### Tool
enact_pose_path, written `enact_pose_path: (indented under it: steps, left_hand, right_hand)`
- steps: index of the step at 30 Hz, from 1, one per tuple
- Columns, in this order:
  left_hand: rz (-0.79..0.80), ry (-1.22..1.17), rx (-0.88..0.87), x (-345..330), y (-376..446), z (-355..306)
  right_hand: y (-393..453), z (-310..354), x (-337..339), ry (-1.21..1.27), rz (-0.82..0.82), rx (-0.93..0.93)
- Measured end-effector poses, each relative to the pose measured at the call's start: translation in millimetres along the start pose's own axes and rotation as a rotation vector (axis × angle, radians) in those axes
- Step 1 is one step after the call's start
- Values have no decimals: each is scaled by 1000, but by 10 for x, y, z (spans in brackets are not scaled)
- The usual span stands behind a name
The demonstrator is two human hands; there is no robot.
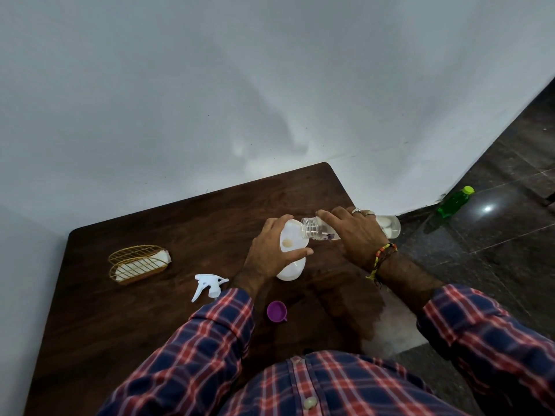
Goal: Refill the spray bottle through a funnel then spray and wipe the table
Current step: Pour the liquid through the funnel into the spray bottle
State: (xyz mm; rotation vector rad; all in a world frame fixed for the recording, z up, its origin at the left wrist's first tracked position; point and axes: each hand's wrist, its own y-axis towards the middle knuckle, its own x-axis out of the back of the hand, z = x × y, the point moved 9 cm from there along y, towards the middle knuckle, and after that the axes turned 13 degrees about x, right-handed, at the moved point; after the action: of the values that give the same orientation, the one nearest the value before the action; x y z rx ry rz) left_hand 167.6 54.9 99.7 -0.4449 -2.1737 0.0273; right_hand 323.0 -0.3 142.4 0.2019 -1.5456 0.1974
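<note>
A white spray bottle [290,270] stands on the dark wooden table [150,319] with a white funnel [292,238] in its neck. My left hand [271,253] grips the funnel and the bottle's top. My right hand [356,235] holds a clear water bottle [390,226] tipped almost flat, its open mouth over the funnel's rim. The white spray trigger head [208,285] lies loose on the table to the left. A purple cap [277,310] sits near my left forearm.
A gold wire holder [136,262] with white cloth or napkins in it stands at the table's left. A green bottle [455,201] lies on the dark floor at the right, by the white wall. The table's right edge runs close to my right arm.
</note>
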Motion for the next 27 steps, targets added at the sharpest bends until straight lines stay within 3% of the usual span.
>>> enact_pose_path:
  steps: [27]
  left_hand:
    - [-33,13,-4,-2,8,1]
  right_hand:
    - [22,3,-3,-26,-21,18]
